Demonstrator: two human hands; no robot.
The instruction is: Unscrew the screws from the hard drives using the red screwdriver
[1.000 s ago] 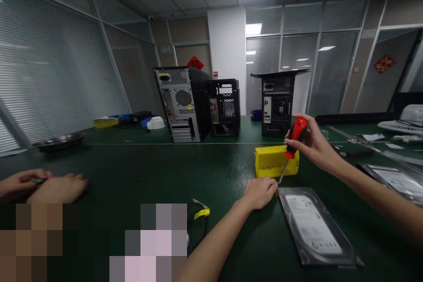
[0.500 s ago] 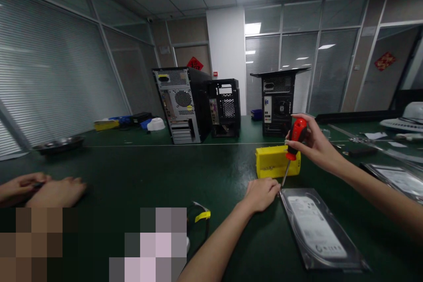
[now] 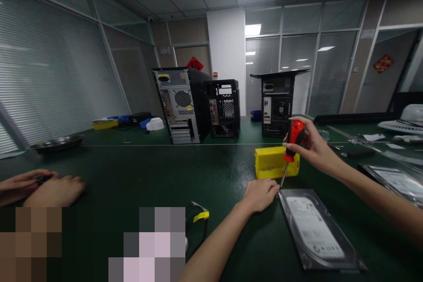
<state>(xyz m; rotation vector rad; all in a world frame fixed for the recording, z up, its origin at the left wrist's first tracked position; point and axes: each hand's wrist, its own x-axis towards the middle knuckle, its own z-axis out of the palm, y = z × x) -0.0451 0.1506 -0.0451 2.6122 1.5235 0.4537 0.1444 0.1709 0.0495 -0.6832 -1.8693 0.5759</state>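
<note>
1. The screwdriver (image 3: 296,135) is in the right hand (image 3: 309,143), standing tilted above the bench (image 3: 211,172), with its long axis running from about one o'clock at the handle down to seven o'clock at the tip
2. The right fingers are curled in around the handle and pinch it against the thumb, so this hand has the tool
3. The left hand (image 3: 262,194) is the nearer one to the tip: it rests low, its fingers close together, and the tip ends just beside them at about two o'clock; I cannot tell whether they pinch anything small there
4. From the left fingertips the hard drive (image 3: 315,229) lies at about four o'clock, flat on the bench, its long axis running from eleven to five o'clock, its far left corner just beside the tip; whether the two touch is too small to tell
5. The screwdriver has a red and black handle, a red collar and a slim metal shaft
6. The drive is a grey oblong with a white printed label and shiny edges
</note>
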